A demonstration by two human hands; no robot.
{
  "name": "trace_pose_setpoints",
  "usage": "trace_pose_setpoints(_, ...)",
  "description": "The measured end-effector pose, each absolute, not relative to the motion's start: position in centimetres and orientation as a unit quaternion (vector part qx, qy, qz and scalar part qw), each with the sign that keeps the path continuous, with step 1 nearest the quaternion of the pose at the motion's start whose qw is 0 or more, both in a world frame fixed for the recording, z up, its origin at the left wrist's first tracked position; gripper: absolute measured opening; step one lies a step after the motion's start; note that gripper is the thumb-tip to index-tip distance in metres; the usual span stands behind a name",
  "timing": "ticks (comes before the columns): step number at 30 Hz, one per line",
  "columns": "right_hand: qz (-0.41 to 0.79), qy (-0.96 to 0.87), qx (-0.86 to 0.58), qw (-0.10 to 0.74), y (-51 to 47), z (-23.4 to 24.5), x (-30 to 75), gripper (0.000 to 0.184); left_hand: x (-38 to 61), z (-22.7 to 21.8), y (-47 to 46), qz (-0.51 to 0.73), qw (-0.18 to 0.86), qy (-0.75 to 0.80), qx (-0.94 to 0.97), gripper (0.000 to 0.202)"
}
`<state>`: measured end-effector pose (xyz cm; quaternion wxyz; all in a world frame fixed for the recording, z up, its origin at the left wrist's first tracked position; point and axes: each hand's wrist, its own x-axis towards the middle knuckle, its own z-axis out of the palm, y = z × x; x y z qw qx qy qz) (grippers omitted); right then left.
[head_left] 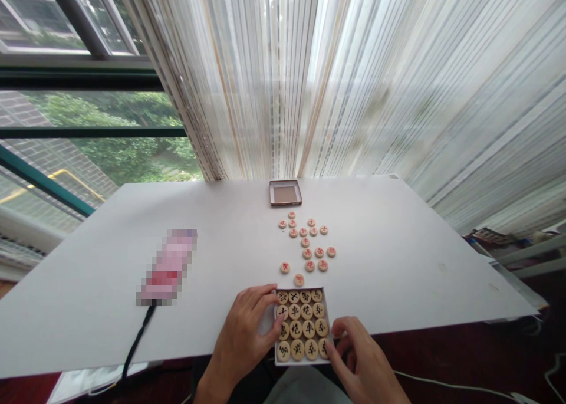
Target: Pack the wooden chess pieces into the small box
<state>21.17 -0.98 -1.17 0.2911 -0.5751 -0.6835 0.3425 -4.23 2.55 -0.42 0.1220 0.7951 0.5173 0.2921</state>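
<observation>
A shallow open box [303, 364] sits at the table's near edge, filled with rows of round wooden Chinese chess pieces [308, 329] marked in black characters. My left hand [245, 327] grips the box's left side, its thumb reaching over the rim onto the pieces. On the other side, my right hand [358, 357] has curled fingers against the right wall, with the thumb by the near right corner piece. Beyond the box, several red-marked Chinese chess pieces [305, 242] lie scattered face up; one red piece [299, 280] is close to the far rim.
An upturned brown-edged box lid [285, 203] lies at the back of the white table [393, 274]. To the left is a blurred pink phone-shaped object [170, 268] with a black cable [138, 342]. Striped curtains [354, 97] and a window stand behind the table.
</observation>
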Motion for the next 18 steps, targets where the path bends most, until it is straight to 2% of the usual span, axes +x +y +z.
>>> trace_pose_setpoints(5, 0.456, -0.618, -0.564, 0.304, -0.9, -1.1, 21.0, 0.021, -4.5, -0.2, 2.4, 0.293, 0.141, 0.516, 0.792, 0.023)
trace_pose_setpoints(7, 0.479, -0.602, -0.56, 0.306, -0.8, -1.0, 21.0, 0.025, -4.7, 0.3, 2.0, 0.289, 0.167, 0.505, 0.796, 0.043)
trace_pose_setpoints(11, 0.506, -0.581, -0.553, 0.315, -0.6, -1.4, 21.2, 0.029, -5.2, 1.0, 1.1, 0.272, 0.22, 0.478, 0.806, 0.098)
trace_pose_setpoints(13, 0.514, -0.578, -0.546, 0.323, -0.7, -1.6, 21.3, 0.028, -5.2, 1.0, 0.7, 0.256, 0.235, 0.474, 0.809, 0.112)
trace_pose_setpoints(18, 0.531, -0.569, -0.524, 0.346, -1.0, -1.4, 21.5, 0.026, -5.1, 0.8, 0.1, 0.235, 0.26, 0.484, 0.802, 0.111)
